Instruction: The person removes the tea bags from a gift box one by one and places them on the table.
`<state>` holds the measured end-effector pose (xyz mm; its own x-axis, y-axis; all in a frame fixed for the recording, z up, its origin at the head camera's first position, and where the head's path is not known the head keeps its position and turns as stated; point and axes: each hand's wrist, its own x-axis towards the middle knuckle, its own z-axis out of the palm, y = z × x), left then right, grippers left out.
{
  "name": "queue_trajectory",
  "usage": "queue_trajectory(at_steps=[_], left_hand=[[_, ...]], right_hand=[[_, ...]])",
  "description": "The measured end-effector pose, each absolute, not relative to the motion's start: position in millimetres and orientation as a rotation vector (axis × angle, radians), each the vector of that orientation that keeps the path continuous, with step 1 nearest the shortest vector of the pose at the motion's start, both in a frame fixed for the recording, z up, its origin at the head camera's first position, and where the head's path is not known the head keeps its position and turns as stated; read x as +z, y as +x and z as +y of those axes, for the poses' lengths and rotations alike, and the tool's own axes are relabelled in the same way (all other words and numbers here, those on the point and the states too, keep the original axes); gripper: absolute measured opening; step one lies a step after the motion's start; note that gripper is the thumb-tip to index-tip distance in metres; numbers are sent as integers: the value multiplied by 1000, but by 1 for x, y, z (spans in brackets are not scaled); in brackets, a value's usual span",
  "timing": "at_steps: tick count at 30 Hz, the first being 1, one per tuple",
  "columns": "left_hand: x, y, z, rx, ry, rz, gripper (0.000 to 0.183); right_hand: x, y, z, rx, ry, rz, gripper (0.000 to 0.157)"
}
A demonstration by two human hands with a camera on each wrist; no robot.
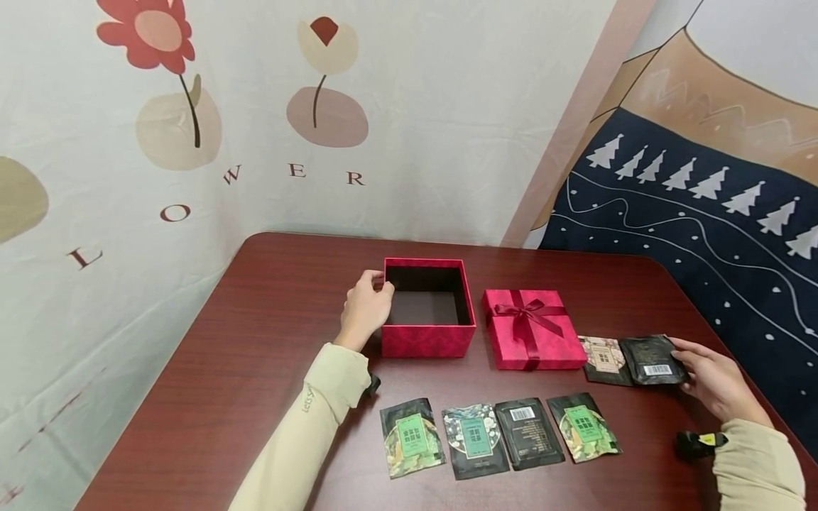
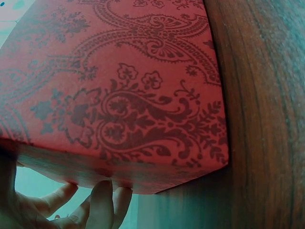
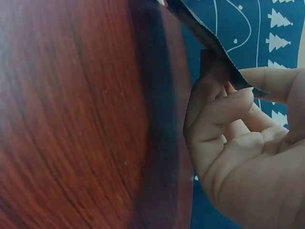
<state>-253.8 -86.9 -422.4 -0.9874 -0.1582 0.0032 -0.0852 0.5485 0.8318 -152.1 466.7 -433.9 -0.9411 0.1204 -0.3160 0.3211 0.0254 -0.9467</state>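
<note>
My left hand grips the left wall of an open red gift box, thumb at the rim. In the left wrist view, the fingers touch the side of the box, which has a dark floral pattern. The inside of the box is dark and bare. Over at the right, my right hand pinches the edge of a black sachet with a white barcode label. That sachet is tilted in the right wrist view, between thumb and fingers. Beside it lies a sachet with a beige label.
The red lid with a ribbon bow lies right of the box, next to the beige-label sachet. Along the front lie several sachets: green ones, a blue-green one and a black one. The brown table meets hanging cloths behind.
</note>
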Motion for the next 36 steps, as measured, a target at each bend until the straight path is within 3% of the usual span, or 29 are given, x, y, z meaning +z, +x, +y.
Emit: queue_trajectory(at_steps=[8,23,30,36], left_hand=[[-423,-254,-87,-1439,201,-2692,43],[-421,-254,-87,-1433,214,-2698,42],[-423,-255,-87,-1433,223,-2703,40],[-424,-254,-87,-1440,219,-2700,41]], right_hand=[[-435,-152,472,-2032,500,2170,36],[-434,-154,464,-1406,475,2723,21],[-431,-155,457,-1302,474,2800,48],[-430,-156,452,-1212,422,2845,56]])
